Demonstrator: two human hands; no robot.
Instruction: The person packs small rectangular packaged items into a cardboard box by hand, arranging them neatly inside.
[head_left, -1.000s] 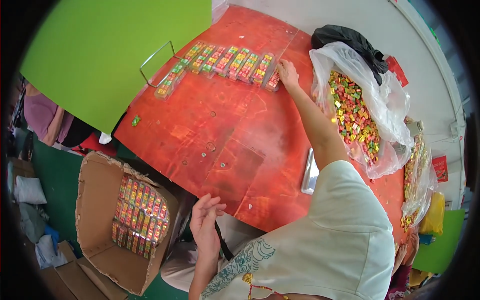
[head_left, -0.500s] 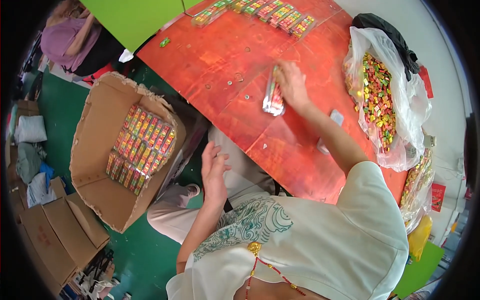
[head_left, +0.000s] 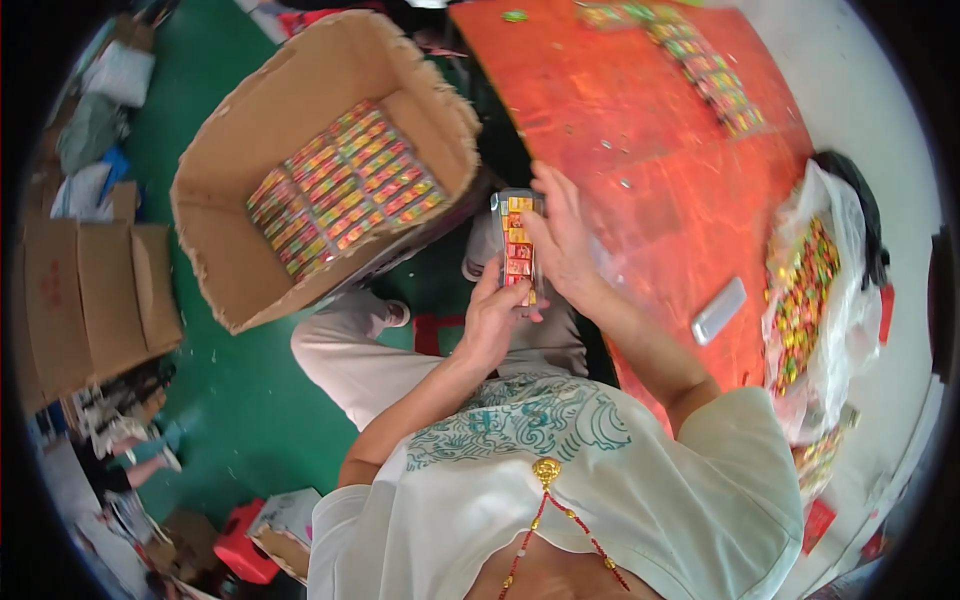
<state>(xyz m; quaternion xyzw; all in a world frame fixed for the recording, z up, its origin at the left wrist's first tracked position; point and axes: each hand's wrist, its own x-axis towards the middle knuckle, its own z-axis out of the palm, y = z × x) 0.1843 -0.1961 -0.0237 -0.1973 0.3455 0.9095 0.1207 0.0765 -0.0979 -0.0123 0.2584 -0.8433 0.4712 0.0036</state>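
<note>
Over my lap, at the table's near edge, a clear plastic box [head_left: 518,240] filled with small red and yellow wrapped pieces is held upright. My left hand [head_left: 490,322] grips its lower end, thumb across the front. From the right, my right hand [head_left: 562,240] holds the box's side, its thumb on the front and its fingers extending past the edge. To the left, a large cardboard carton [head_left: 225,240] with a ragged rim contains stacked rows of similar filled boxes [head_left: 345,185].
On the red table [head_left: 660,220], a row of filled boxes [head_left: 705,70] lies at the far side. A pale rectangular case [head_left: 718,312] is at the right, near a white plastic bag [head_left: 855,250] of loose wrapped pieces [head_left: 805,300]. Folded cardboard [head_left: 95,295] stands at the far left.
My right hand has brought the box from the table toward my lap. My left hand, empty before, now grips its lower end. The view has shifted left, toward the carton.
</note>
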